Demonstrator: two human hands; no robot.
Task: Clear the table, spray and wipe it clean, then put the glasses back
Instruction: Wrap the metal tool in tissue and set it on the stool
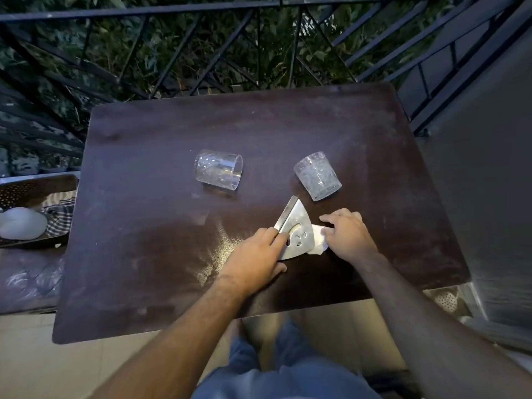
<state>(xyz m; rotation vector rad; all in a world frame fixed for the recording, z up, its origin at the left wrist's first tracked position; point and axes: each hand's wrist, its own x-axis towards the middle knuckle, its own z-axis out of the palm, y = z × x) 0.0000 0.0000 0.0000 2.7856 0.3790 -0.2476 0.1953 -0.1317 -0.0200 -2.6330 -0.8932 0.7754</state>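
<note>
A dark brown table [149,174] carries two clear patterned glasses. One glass [218,170] lies on its side near the middle; the other glass [317,176] sits tilted to its right. In front of them lies a triangular metal napkin holder [299,223]. My left hand [256,254] grips its left edge. My right hand [347,234] presses on white paper napkins [319,240] that stick out from the holder's right side. Dusty smears cover the tabletop in front of my left hand.
A black metal railing [259,7] with foliage behind it runs along the far side. At the left, a perforated chair seat [34,191] holds a white rounded object [23,223] and a striped cloth [60,217]. A grey wall [489,168] rises at the right.
</note>
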